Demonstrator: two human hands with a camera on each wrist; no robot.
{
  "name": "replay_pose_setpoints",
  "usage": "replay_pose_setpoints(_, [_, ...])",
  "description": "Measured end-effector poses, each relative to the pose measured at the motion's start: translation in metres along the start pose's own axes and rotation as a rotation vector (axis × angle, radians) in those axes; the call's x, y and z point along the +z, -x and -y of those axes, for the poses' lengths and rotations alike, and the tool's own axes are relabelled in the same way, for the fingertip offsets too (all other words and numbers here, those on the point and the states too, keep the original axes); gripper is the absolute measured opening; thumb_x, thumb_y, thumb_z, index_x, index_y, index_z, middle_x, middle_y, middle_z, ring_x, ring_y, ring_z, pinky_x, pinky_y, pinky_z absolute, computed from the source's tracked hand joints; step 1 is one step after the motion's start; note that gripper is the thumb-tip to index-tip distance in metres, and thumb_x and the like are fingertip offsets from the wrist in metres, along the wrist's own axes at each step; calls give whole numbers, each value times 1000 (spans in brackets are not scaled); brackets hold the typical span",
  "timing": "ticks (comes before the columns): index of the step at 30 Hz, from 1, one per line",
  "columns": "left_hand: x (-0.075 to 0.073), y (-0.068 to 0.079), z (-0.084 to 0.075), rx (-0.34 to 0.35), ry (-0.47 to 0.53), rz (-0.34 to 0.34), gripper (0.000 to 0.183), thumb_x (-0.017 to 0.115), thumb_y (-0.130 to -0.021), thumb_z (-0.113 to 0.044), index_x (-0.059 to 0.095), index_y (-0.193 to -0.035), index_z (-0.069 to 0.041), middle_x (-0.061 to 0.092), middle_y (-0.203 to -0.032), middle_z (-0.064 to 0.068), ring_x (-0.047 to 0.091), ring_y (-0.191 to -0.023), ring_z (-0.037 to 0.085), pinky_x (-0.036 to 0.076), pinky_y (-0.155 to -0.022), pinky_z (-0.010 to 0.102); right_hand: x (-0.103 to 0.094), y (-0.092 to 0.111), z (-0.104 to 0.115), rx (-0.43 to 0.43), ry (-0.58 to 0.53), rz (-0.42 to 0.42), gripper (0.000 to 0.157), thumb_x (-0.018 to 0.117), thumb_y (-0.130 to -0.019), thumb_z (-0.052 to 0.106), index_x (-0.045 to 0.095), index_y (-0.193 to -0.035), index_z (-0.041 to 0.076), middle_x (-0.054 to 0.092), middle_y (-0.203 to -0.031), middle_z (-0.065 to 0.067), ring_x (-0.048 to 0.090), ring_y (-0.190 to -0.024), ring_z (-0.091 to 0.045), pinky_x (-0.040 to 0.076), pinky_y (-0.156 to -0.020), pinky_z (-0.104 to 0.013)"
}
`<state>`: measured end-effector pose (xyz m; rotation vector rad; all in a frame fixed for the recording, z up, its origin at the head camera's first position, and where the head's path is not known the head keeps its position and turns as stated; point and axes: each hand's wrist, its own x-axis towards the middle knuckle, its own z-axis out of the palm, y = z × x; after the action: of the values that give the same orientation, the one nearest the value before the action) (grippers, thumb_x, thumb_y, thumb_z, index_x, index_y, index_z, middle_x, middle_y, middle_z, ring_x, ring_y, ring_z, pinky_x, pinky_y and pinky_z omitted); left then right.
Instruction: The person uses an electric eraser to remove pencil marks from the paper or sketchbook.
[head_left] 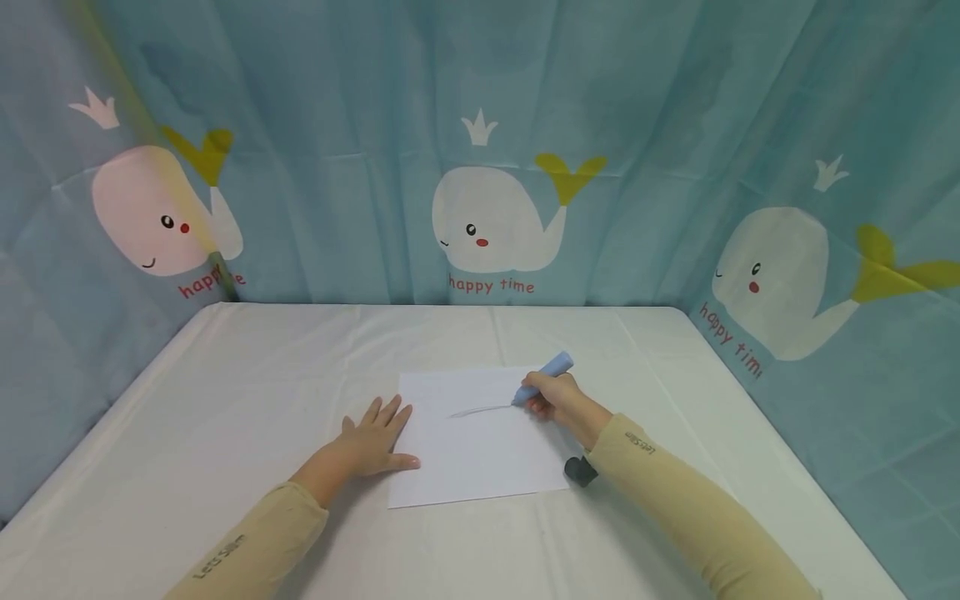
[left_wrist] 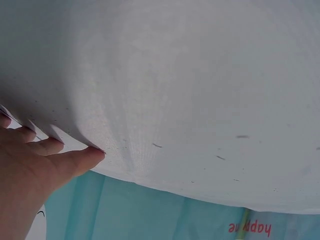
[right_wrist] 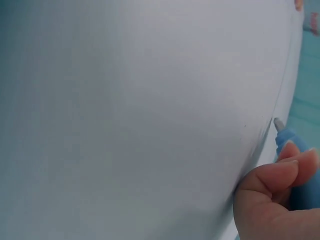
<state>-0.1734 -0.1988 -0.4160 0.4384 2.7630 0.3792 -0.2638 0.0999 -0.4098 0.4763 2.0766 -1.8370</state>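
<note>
A sheet of white paper (head_left: 465,458) lies on the white-covered table. My left hand (head_left: 372,442) rests spread on its left edge, fingers straight and thumb apart. In the left wrist view the fingers (left_wrist: 77,161) of that hand show at the lower left. My right hand (head_left: 553,396) grips a thick blue marker (head_left: 555,366) over the upper right of the sheet, the tip at the paper. A thin, pale grey-blue line (head_left: 480,409) runs leftward from that tip. The right wrist view shows the marker's grey tip (right_wrist: 278,123) and the thumb and fingers pinching its barrel.
The white tablecloth (head_left: 225,400) has creases. Blue curtains (head_left: 337,167) printed with white whales stand around the back and sides of the table. A small black object (head_left: 581,471) sits at the underside of my right wrist, overlapping the paper's lower right edge in the head view.
</note>
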Motion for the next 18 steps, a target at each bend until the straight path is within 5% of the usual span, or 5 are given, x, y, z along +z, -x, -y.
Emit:
replay_pose_setpoints(8, [-1,0,0,-4,3,4,95,61,-88,-57,25,-151,3,12,-157,27,6,-142,51,10,-99,79,1,2,2,0,44,71,16,64,-87,9,58,-94,-4,56,-59,-4,49,-47,-8,41,-48,-17])
replay_pose_setpoints(18, [0,-1,0,4,5,-3,95,62,-87,-57,26,-150,3,13,-157,28,7,-141,52,11,-99,79,1,1,2,-1,41,45,17,64,-87,10,59,-94,-4,56,-58,-4,49,-47,-8,41,-48,-18])
